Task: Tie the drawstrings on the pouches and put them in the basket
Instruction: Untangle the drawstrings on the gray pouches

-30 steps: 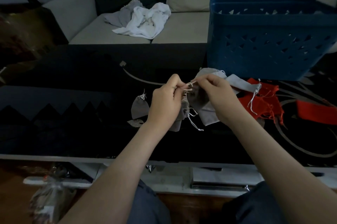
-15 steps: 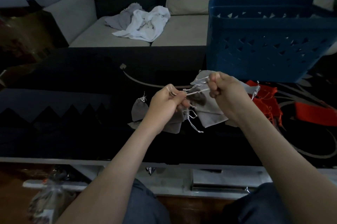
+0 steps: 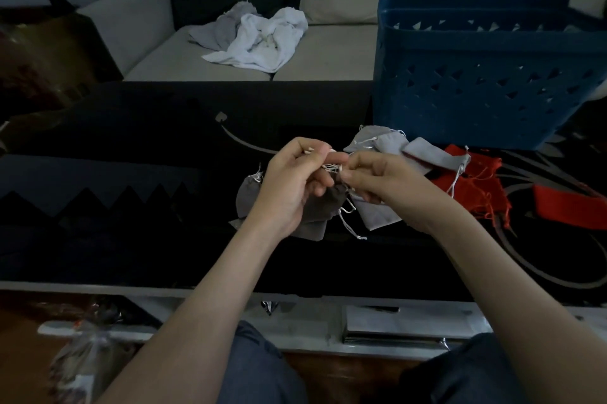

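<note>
A small dark grey pouch (image 3: pixel 325 206) hangs between my hands above the black table. My left hand (image 3: pixel 292 183) and my right hand (image 3: pixel 377 180) are close together, each pinching the pouch's pale drawstrings (image 3: pixel 333 168) at its mouth. Another grey pouch (image 3: pixel 247 198) lies on the table just left of my left hand. Several light grey pouches (image 3: pixel 394 145) lie behind my right hand, and red pouches (image 3: pixel 473 186) lie to the right. The blue plastic basket (image 3: pixel 486 81) stands at the back right of the table.
The black glass table (image 3: pixel 131 173) has a front edge near my knees. Behind it is a light sofa (image 3: pixel 328 58) with crumpled white and grey cloth (image 3: pixel 259 35). A red strip of fabric (image 3: pixel 568 206) lies at the far right. A shelf with papers sits under the table.
My hands had pulled apart, stretching the drawstrings; now they have come back together at the pouch's mouth, fingers pinching the strings.
</note>
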Available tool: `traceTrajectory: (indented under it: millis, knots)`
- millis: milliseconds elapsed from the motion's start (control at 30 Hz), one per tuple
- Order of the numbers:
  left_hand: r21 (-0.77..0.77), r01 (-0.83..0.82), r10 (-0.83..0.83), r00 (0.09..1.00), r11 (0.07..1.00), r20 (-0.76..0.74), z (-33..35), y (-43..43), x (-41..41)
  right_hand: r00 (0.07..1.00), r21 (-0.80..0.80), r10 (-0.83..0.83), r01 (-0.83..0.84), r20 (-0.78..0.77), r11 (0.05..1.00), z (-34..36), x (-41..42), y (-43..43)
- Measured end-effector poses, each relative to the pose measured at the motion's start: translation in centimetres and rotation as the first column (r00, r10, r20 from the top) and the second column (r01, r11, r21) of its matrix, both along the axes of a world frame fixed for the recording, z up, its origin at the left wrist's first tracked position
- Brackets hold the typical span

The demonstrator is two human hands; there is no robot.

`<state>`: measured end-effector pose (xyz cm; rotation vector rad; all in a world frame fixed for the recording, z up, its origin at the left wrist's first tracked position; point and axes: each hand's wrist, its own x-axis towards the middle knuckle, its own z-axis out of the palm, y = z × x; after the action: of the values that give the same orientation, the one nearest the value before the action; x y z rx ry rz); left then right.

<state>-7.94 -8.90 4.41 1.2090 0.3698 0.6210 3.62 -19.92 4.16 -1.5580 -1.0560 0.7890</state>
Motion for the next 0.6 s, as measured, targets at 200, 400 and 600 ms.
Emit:
traceTrajectory:
  millis: [200,400,600]
  knots:
    - [0.256,0.047,-0.041,0.999,0.965,-0.03,-0.5,0.4,-0.5,0.988,0.058,0.078,-0.071,-0.13,0.996,0.3,0.1,0.0]
    - [0.469,0.003,0.009,1.0,0.883,-0.024,-0.8,0.1,-0.3,0.981,0.107,0.066,-0.047,-0.182,0.993,0.4,0.1,0.1]
    - [0.482,-0.094,0.129,0.991,0.871,-0.041,-1.1,-0.1,0.2,0.994,0.14,-0.006,0.022,-0.112,0.99,0.5,-0.2,0.1]
